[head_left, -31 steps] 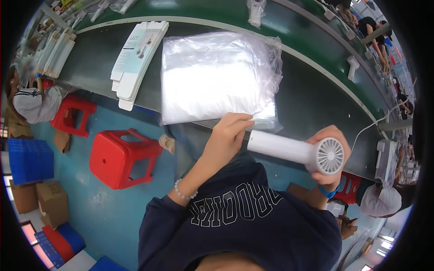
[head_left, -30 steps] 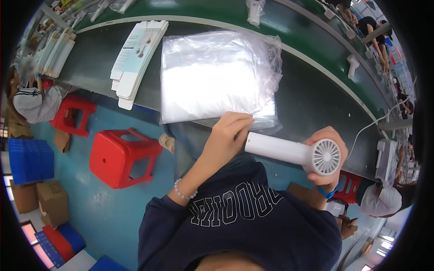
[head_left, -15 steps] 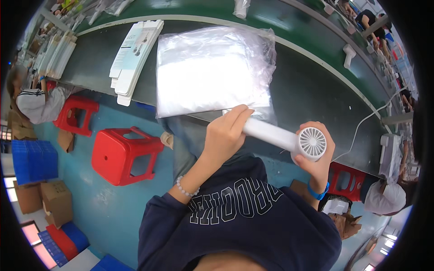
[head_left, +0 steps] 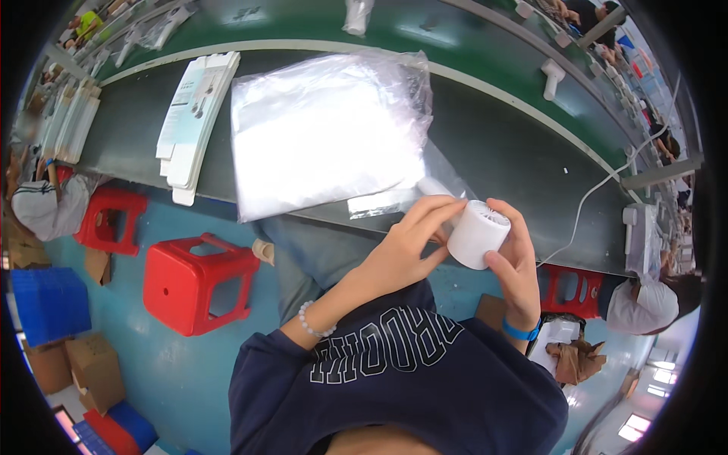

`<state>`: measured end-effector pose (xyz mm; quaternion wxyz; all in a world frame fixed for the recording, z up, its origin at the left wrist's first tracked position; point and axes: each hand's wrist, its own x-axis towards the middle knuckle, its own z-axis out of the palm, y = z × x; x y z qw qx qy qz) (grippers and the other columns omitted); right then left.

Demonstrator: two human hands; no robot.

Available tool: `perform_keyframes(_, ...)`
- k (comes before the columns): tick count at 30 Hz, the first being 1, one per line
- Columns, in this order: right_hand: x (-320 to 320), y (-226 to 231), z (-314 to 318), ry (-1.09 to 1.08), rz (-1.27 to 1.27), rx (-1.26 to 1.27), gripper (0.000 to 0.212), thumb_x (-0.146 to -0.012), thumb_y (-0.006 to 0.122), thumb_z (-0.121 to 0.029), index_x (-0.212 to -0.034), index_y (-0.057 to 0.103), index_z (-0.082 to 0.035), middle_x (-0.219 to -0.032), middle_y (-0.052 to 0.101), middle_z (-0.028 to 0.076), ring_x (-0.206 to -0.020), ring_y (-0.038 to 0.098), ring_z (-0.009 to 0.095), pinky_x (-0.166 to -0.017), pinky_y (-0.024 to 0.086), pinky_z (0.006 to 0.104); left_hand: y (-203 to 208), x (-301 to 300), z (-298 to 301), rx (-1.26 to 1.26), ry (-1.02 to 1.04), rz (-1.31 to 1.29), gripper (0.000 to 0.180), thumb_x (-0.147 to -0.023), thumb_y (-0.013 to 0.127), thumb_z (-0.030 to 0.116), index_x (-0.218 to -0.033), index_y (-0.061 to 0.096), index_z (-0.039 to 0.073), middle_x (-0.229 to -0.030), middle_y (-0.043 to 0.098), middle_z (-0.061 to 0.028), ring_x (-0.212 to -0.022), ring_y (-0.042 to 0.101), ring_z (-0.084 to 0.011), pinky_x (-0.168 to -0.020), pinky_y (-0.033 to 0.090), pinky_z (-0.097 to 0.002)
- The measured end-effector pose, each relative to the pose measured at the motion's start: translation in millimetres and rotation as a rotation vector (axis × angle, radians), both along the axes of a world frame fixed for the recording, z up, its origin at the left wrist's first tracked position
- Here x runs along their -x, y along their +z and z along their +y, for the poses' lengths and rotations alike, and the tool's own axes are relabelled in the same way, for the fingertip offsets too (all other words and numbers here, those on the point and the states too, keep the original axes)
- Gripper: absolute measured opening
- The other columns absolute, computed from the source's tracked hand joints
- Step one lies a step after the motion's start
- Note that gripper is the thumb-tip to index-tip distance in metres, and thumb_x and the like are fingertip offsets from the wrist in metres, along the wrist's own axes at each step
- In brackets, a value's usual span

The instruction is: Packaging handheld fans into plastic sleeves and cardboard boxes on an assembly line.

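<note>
A white handheld fan (head_left: 478, 236) is held between my two hands, just over the near edge of the workbench. Its round head faces toward me and its handle points away, over the bench. My right hand (head_left: 519, 262) wraps the right side of the fan head, thumb at the front. From the left, my left hand (head_left: 417, 241) has its fingers closed against the side of the head; part of its grip is hidden behind the fan. By the handle lies a thin clear plastic bag (head_left: 378, 203); whether the handle is inside it I cannot tell.
A large stack of clear plastic bags (head_left: 326, 144) covers the middle of the dark workbench (head_left: 523, 182). Flat printed cartons (head_left: 196, 121) lie to its left. A green conveyor (head_left: 425, 34) carrying white fans runs behind. A white cable (head_left: 588, 197) crosses at right. Red stools (head_left: 193, 284) stand below.
The fan has turned so its handle now points away from me instead of left. My left hand has moved from the handle to the head. The view has shifted slightly.
</note>
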<state>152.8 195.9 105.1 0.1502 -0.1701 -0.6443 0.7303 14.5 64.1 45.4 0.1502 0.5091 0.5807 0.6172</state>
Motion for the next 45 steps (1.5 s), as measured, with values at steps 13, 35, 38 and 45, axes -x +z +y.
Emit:
perform_keyframes(13,29.6,19.2,11.4,-0.057,-0.141,-0.868,0.072,-0.064,0.08,-0.007,-0.132,0.057,-0.008,-0.109,0.057,0.008,-0.098,0.053,0.02,-0.086,0.042,0.0304,4.0,23.5,1.7,-0.112,-0.142,-0.259,0.069,-0.072,0.071,-0.015,-0.135,0.049,0.001,-0.133,0.042,-0.0138,-0.084,0.067,-0.0139,-0.074,0.057,-0.0239)
perform_keyframes(35,147.8,-42.9,82.7,-0.166,0.29,-1.045,0.068,-0.066,0.081,-0.014,-0.124,0.047,-0.004,-0.117,0.056,0.014,-0.107,0.056,0.026,-0.092,0.045,0.0357,-1.9,58.7,-8.5,-0.134,-0.052,-0.292,0.063,-0.074,0.069,-0.012,-0.133,0.048,-0.001,-0.138,0.04,-0.0146,-0.101,0.062,-0.0226,-0.086,0.052,-0.0354)
perform_keyframes(38,208.4,-19.1,133.9,-0.322,0.31,-0.763,0.065,-0.075,0.079,-0.017,-0.129,0.047,-0.002,-0.111,0.056,0.006,-0.099,0.057,0.015,-0.089,0.047,0.0295,-17.8,58.9,-35.9,0.138,0.229,0.3,0.056,-0.078,0.071,0.005,-0.13,0.052,0.003,-0.131,0.051,-0.015,-0.114,0.056,-0.0299,-0.097,0.043,-0.0442)
perform_keyframes(45,328.1,-39.5,290.7,-0.544,-0.087,-0.653,0.046,-0.087,0.065,-0.047,-0.098,0.069,-0.002,-0.087,0.065,0.004,-0.082,0.056,0.01,-0.071,0.047,0.0267,-44.5,20.5,-58.5,0.643,0.367,0.593,0.063,-0.081,0.07,0.031,-0.136,0.049,0.009,-0.147,0.04,-0.0095,-0.136,0.037,-0.029,-0.11,0.022,-0.0582)
